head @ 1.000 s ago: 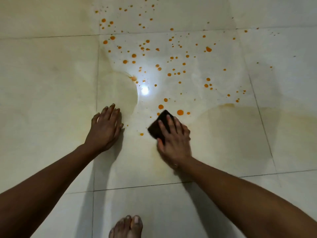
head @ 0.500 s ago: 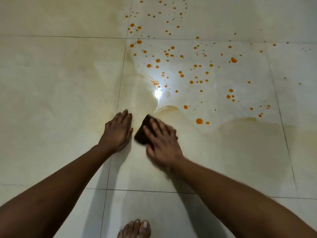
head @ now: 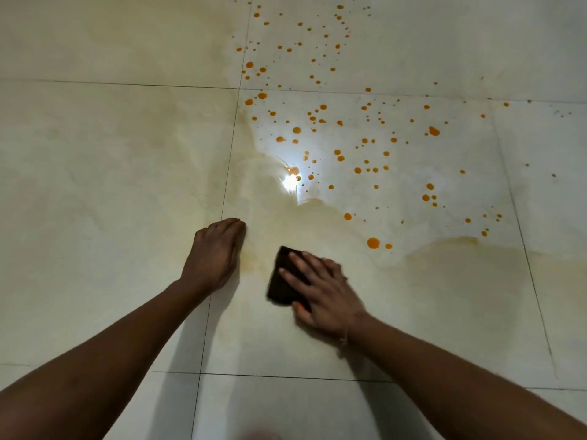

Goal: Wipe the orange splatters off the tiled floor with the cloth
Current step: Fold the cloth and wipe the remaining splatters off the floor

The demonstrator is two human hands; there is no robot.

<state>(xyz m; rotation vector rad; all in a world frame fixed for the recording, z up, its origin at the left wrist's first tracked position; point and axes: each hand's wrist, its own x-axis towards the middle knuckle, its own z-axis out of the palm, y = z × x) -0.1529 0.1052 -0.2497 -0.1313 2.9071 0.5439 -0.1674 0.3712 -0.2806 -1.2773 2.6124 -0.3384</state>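
A dark brown cloth [head: 281, 281] lies flat on the pale tiled floor [head: 111, 173]. My right hand [head: 320, 293] presses on it with fingers spread over its top. My left hand [head: 216, 252] rests on the floor to the cloth's left, fingers curled downward, holding nothing. Orange splatters [head: 373, 242] dot the tiles beyond the cloth, from close by the right hand up to the far tiles. A yellowish smeared film [head: 444, 281] covers the floor around and to the right of my hands.
A bright light reflection [head: 289, 182] glares on the wet tile among the drops. Dark grout lines [head: 222, 204] cross the floor. A blurred bit of foot [head: 260, 435] shows at the bottom edge.
My right hand has slid the cloth back toward me and a little right, leaving a smear. The drops near the glare were wiped. The left hand's fingers have curled.
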